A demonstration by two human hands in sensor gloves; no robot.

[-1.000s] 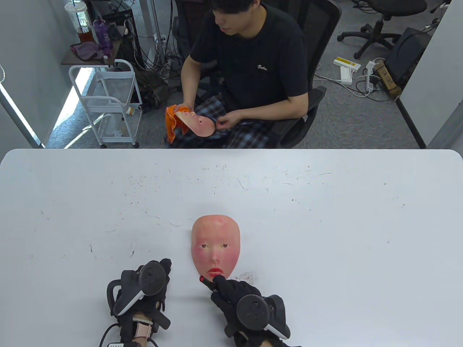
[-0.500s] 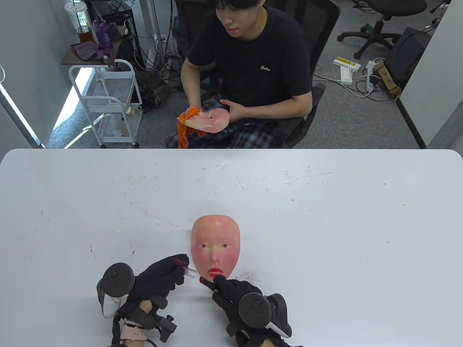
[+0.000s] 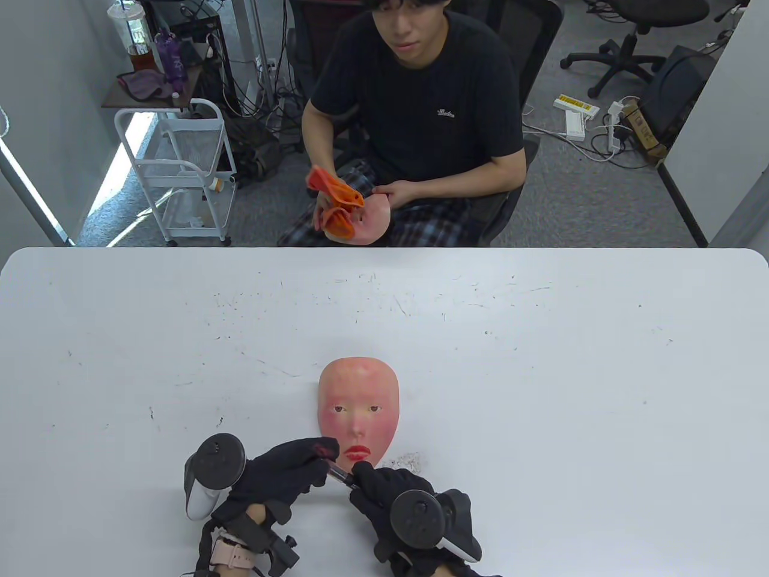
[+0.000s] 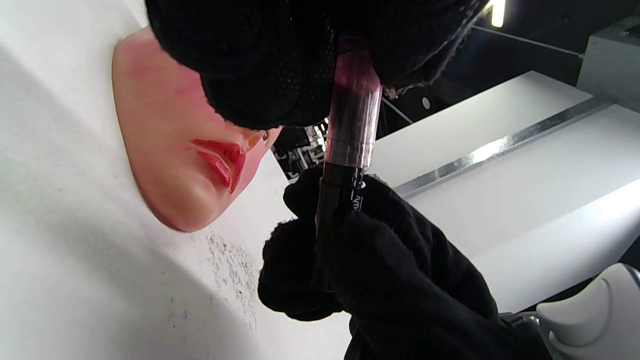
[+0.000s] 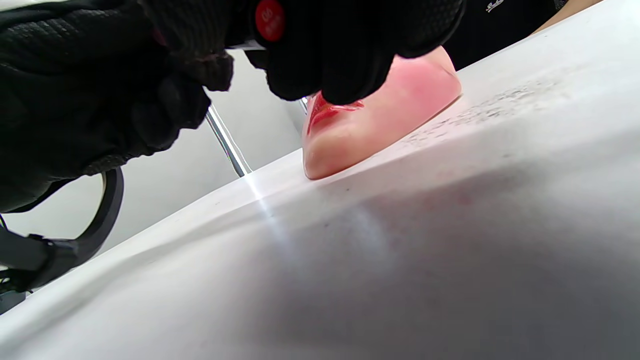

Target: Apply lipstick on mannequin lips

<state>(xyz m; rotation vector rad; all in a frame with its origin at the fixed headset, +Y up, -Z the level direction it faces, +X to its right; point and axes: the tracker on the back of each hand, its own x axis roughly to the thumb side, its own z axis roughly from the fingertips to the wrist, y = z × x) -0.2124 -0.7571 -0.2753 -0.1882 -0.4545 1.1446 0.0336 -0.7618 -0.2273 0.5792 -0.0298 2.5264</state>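
A flesh-coloured mannequin face [image 3: 358, 402] lies face up on the white table [image 3: 541, 360], its lips [image 3: 358, 452] painted red. Just below its chin my right hand [image 3: 367, 481] grips the black lipstick [image 3: 341, 476]. My left hand [image 3: 321, 454] pinches the clear cap [image 4: 352, 120], which sits over the lipstick's tip. In the left wrist view the black barrel [image 4: 335, 200] runs from the cap into my right hand [image 4: 380, 260], beside the face [image 4: 165, 150]. The right wrist view shows the barrel's red-labelled end [image 5: 270, 19] among my fingers, in front of the face [image 5: 380, 115].
Red-brown smudges [image 3: 408, 461] mark the table by the chin. Across the table a seated person holds a second face [image 3: 372, 219] and an orange cloth [image 3: 333, 201]. A white cart [image 3: 180, 168] stands on the floor at the back left.
My left hand turned and moved right with the clear cap, which now covers the lipstick's tip. My right hand stayed almost still. The person opposite shifted the other face and the cloth.
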